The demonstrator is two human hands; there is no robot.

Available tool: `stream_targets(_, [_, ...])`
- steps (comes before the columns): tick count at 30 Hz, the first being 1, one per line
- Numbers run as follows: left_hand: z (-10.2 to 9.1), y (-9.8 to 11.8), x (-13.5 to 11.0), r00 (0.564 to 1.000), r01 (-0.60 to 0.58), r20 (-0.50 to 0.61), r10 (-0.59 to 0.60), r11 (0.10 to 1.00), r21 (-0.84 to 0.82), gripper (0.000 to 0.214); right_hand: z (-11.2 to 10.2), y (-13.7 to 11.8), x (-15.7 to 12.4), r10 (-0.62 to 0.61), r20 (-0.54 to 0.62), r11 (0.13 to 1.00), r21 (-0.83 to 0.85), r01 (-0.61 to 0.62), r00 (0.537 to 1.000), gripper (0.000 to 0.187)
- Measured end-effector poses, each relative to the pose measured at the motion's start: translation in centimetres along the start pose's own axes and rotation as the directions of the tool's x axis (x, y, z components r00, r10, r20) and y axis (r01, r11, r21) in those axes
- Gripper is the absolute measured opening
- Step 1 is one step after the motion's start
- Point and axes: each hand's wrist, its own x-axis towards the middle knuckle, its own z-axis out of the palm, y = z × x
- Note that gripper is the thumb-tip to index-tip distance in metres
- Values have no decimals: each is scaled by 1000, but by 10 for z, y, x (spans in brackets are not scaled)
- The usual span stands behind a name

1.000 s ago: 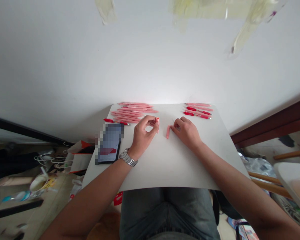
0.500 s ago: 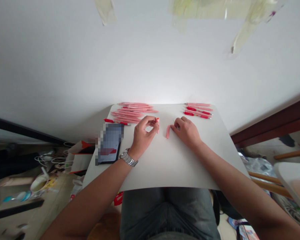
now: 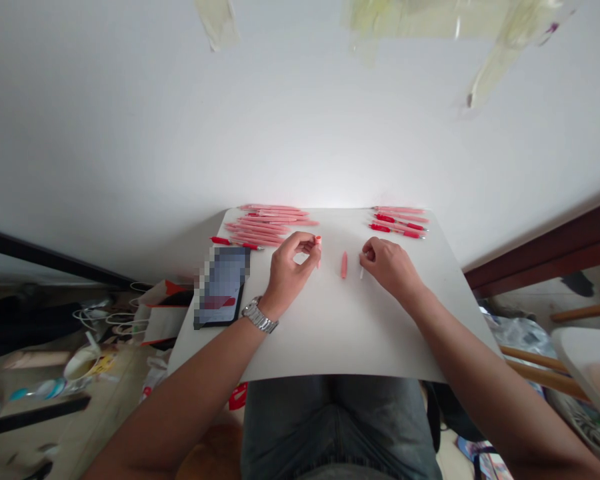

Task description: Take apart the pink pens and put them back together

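Observation:
My left hand (image 3: 291, 270), with a metal watch on the wrist, pinches a short pink pen part (image 3: 319, 248) upright between thumb and fingers. My right hand (image 3: 390, 265) is closed on a thin white refill (image 3: 361, 272) that points down at the board. Between the hands a pink pen barrel (image 3: 344, 265) lies loose on the white board (image 3: 330, 327) across my lap. A pile of pink pen parts (image 3: 267, 225) sits at the board's far left. Several assembled pink pens (image 3: 399, 221) lie at the far right.
A phone (image 3: 221, 287) rests on the board's left edge. Clutter, cables and a cup (image 3: 80, 363) cover the floor on the left. A wooden ledge (image 3: 555, 247) and a white stool (image 3: 590, 370) are on the right. A white wall rises behind the board.
My right hand has moved right, off the pink barrel, and now holds a thin white refill. The barrel lies a little further right. My left hand has kept its pinch.

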Motion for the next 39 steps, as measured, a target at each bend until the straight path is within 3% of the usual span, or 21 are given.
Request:
stream_targets(7, [1,0,0,1000,2,1,-2,1000,-1,12,-7,5,-2,58,29,998,18,-59,998,23])
stream_targets(15, [1,2,0,1000,4,12,-4,1000,-1,12,-14,4,-2,83,43,990,-118,-77,996,8])
stream_targets(23, [1,1,-1,1000,7,29,-7,1000,-13,10,-13,4,-1,99,43,991,-90,-95,994,7])
stream_targets(30, [1,0,-1,1000,6,19,-6,1000,-7,11,-14,6,1,110,5,976,188,-109,994,5])
stream_targets(32, [2,0,-1,1000,5,14,-5,1000,-5,11,-12,8,2,112,11,942,318,-109,994,2])
stream_targets(35, [2,0,-1,1000,3,14,-3,1000,-2,10,-9,8,5,121,19,860,497,-114,992,11])
stream_targets(39, [2,0,-1,1000,2,20,-2,1000,-6,11,-9,5,7,141,-84,811,582,-66,987,10])
